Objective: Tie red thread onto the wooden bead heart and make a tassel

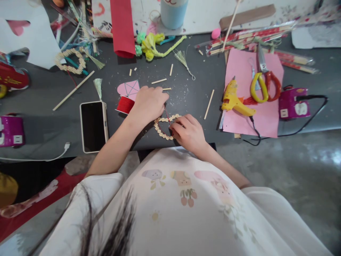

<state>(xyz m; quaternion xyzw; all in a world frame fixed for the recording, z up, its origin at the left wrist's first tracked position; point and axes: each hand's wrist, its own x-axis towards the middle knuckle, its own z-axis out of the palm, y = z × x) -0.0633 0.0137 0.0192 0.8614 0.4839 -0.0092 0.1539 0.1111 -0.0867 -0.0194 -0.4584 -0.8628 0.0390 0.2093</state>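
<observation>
A small heart-shaped frame of wooden beads (162,129) lies on the dark table (53,124) near its front edge. My right hand (188,133) rests on the frame's right side with its fingers pinched on the beads. My left hand (149,103) is closed just above the frame and pinches a thin red thread (167,116) that runs down to it. A red thread spool (125,105) sits under my left wrist, beside a pink paper heart (129,89).
A phone (93,126) lies left of my arm with a cable. A yellow glue gun (236,101) and scissors (265,80) rest on pink paper (253,117) at right. Another bead heart (70,61), wooden sticks, tassels, a blue cup (173,13) and purple sockets (294,103) lie around.
</observation>
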